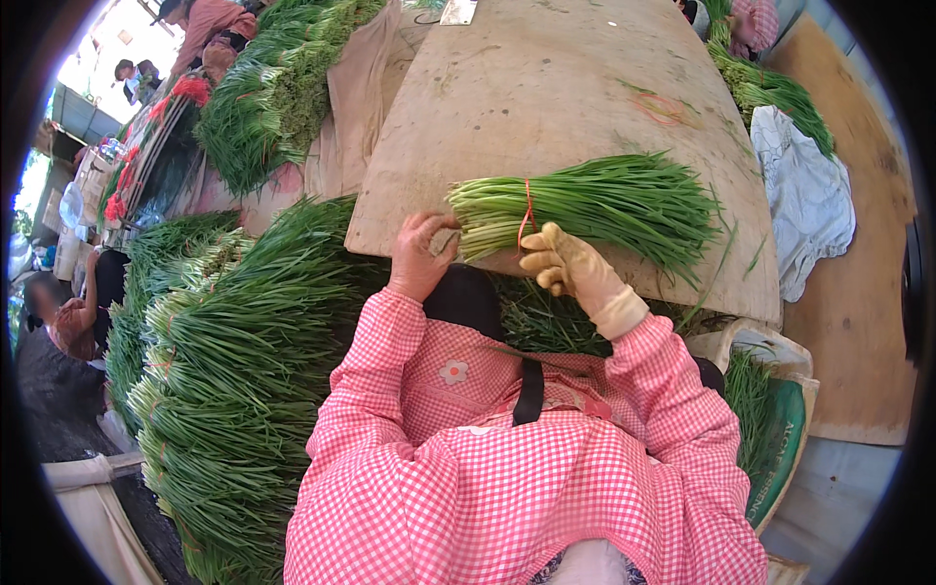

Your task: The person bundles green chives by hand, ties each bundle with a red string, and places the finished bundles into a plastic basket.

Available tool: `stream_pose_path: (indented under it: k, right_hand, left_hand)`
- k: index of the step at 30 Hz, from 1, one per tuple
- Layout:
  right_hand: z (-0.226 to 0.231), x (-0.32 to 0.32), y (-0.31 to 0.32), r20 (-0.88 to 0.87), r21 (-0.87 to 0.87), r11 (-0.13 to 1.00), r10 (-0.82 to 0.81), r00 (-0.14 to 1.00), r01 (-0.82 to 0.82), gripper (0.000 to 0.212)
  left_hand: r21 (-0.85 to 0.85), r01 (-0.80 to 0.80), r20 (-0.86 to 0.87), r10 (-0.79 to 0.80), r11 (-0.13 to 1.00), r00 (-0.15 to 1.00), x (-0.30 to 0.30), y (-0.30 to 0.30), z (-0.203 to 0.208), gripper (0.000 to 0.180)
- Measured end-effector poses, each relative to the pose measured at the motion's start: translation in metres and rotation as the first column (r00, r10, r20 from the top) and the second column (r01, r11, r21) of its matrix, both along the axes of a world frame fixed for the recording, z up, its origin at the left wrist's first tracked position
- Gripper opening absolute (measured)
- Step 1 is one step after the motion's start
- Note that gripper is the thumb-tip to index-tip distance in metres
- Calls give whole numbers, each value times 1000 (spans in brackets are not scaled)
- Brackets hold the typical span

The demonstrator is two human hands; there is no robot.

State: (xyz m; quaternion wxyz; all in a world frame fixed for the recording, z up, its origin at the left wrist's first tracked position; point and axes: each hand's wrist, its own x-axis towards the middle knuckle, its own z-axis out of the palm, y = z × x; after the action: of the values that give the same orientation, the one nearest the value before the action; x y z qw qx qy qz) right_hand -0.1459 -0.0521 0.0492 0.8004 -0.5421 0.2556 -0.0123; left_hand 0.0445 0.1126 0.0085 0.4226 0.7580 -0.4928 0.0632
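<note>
A bundle of garlic chives (604, 203) lies on the board, pale stem ends to the left and green leaves to the right. Around its stems runs a thin red band (528, 207). My bare left hand (424, 255) is closed at the stem ends, fingers curled; whatever may be in its pinch is hidden. My right hand (575, 271), in a yellowish glove, has bent fingers at the near side of the bundle. Its fingertips meet the lower part of the red band, which they seem to pinch.
A large pile of chive bundles (244, 361) rises at my left, with more bundles (283, 97) beyond. The wooden board (468, 107) holds loose red bands (660, 107). Right of it hang a pale cloth (799, 200) and a green-sided sack (775, 448). Other people work around.
</note>
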Motion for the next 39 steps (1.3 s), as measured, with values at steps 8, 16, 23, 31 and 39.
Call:
stream_pose_path:
  k: [8,16,23,31,39]
  right_hand:
    - [-28,34,-2,170,312,948,-127,977,69,25]
    - [-49,16,-1,202,162,984,-104,974,71,28]
    - [-52,12,1,213,134,988,-101,972,73,28]
    - [-59,9,5,179,151,985,-111,978,85,29]
    - [-61,7,5,229,156,986,-94,969,59,29]
  left_hand:
    - [-45,-118,-227,105,992,968,-14,-3,-10,9]
    - [-131,-126,-451,53,983,891,-22,-11,1,17]
    - [50,-70,-59,73,996,996,-22,-15,-1,23]
    - [23,22,-80,-20,1000,997,-28,-13,-4,22]
    - [122,-10,-203,35,992,978,-31,-13,-2,20]
